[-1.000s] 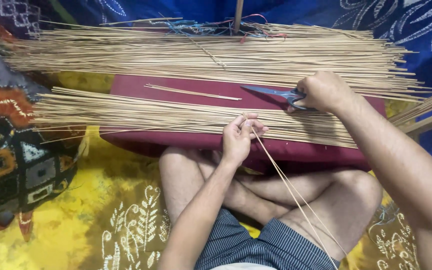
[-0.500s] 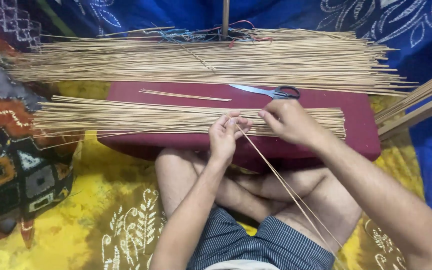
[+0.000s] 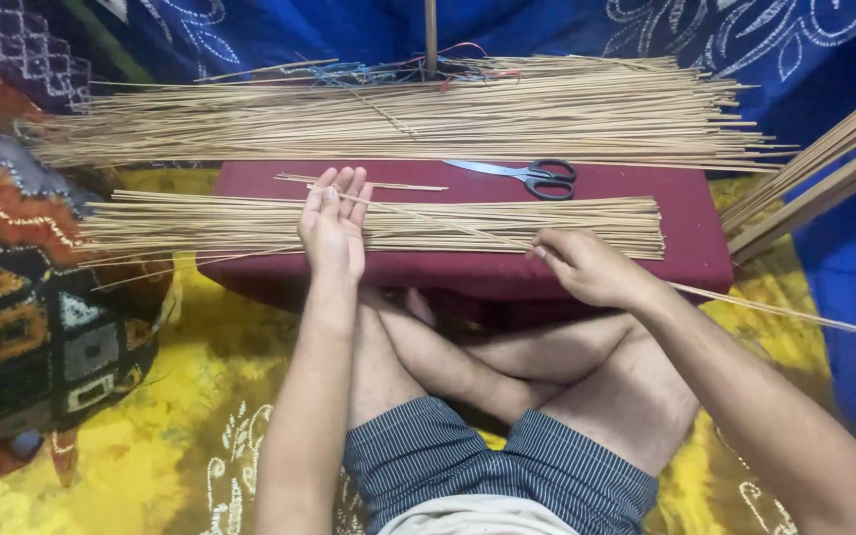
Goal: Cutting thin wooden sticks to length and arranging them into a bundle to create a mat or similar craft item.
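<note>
My left hand [image 3: 333,226] lies flat, fingers together, on a near bundle of thin tan sticks [image 3: 200,226] spread along a dark red cushion [image 3: 691,236]. A single long thin stick [image 3: 448,220] runs from under my left fingers to my right hand [image 3: 587,267], which pinches it and rests at the cushion's front edge; the stick carries on past my wrist to the right. Black-handled scissors [image 3: 537,176] lie on the cushion beyond the bundle, untouched.
A larger pile of sticks [image 3: 408,114] lies behind the cushion with tangled threads on top. A patterned cushion [image 3: 22,307] sits at left, more sticks [image 3: 824,168] lean at right. My crossed legs rest on yellow printed cloth [image 3: 151,446].
My right hand left the scissors on the cushion and came down to the front edge. The stick swung from hanging over my lap to lying across the bundle; my left hand flattened.
</note>
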